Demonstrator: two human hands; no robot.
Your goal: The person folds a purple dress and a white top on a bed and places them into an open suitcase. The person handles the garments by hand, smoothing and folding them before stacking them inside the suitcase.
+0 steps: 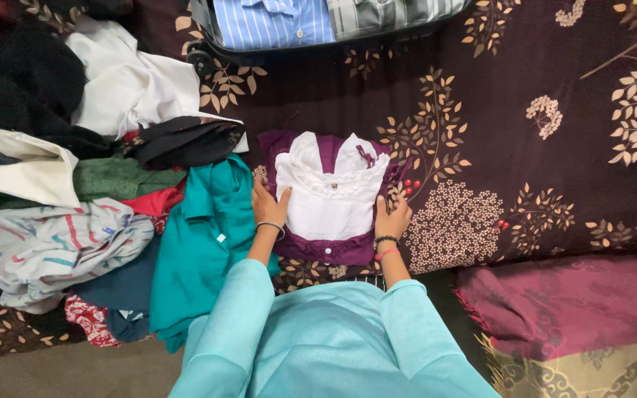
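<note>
Turquoise sleeves fill the bottom of the view, and both arms reach forward onto a small purple and white garment [331,193] lying folded on the dark leaf-print bedspread [525,96]. Left hand [268,204] lies flat and open on the garment's left edge, fingers spread, pressing rather than gripping. Right hand [392,220] sits at the right edge, fingers curled loosely against the fabric; can't tell if it's pinching the cloth or just resting there.

Off to the left is a messy heap of clothes, with a teal garment [204,243] touching the left wrist and a white shirt [130,81] further back. An open suitcase [318,26] sits at the top with a blue striped shirt in it.

If you ask me, the trick is keeping both palms level, smoothing outward so the white ruffled front stays flat, and squaring the side edges evenly.
</note>
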